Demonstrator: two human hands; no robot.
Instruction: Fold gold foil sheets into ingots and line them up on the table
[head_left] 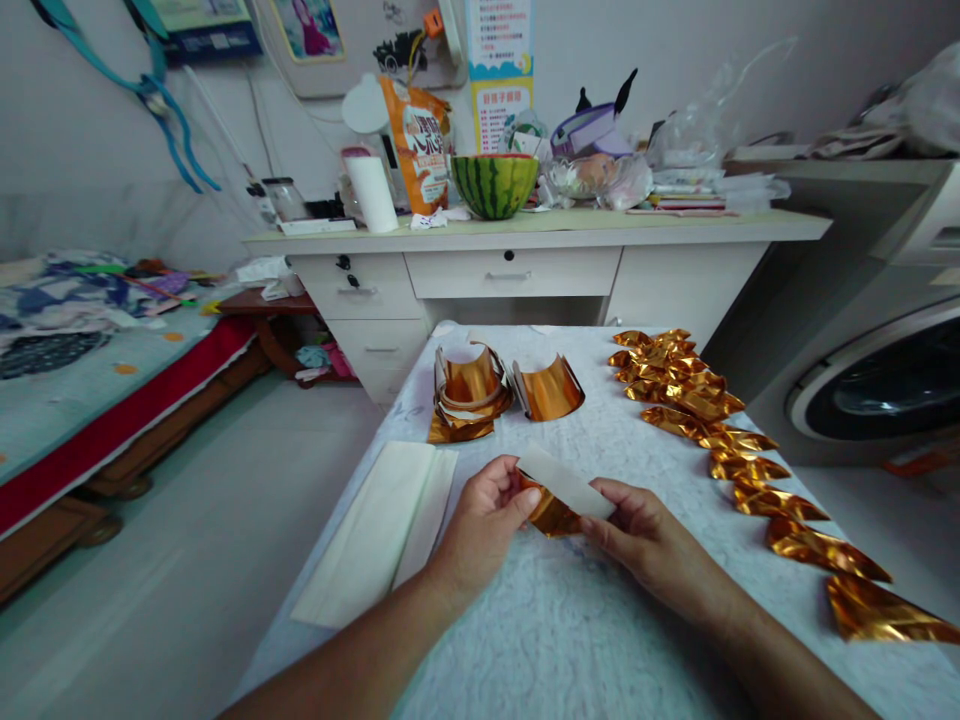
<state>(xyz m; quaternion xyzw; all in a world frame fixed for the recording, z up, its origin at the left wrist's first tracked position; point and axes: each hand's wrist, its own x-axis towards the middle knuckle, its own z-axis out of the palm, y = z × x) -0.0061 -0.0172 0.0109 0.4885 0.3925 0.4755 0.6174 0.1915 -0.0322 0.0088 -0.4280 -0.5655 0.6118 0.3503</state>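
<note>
Indoor room, pale cloth-covered worktop (600, 640) under the hands, bed (172, 335) well off left of the fingers, washing machine (885, 370) well off right. Gold foil piece (553, 512) sits between the two hands, lifted off the cloth, with a white strip (566, 482) along its far edge; can't tell if the strip is separate or the foil's backing. Long axis of both runs slantwise, far-left end at the left fingers (501, 472), near-right end at the right fingers (628, 497). Left fingers closed in a pinch on the left end, thumb on the gold face. Right fingers also pinched closed on the right end, thumb at the gold's lower edge.

Beyond left fingers: curled foil stack (469, 385). Just right of it, beyond the gap between the hands: single curled foil sheet (553, 392), concave side up. Left of left fingers: white paper sheets (367, 530), long axis pointing away, leaning right. Right of right fingers: row of folded gold pieces (802, 550), running far to near, most lying roughly crosswise, the nearest one tapering right. Well beyond the fingers, rear worktop (555, 228) with watermelon (493, 187) and orange pouch (417, 145).
</note>
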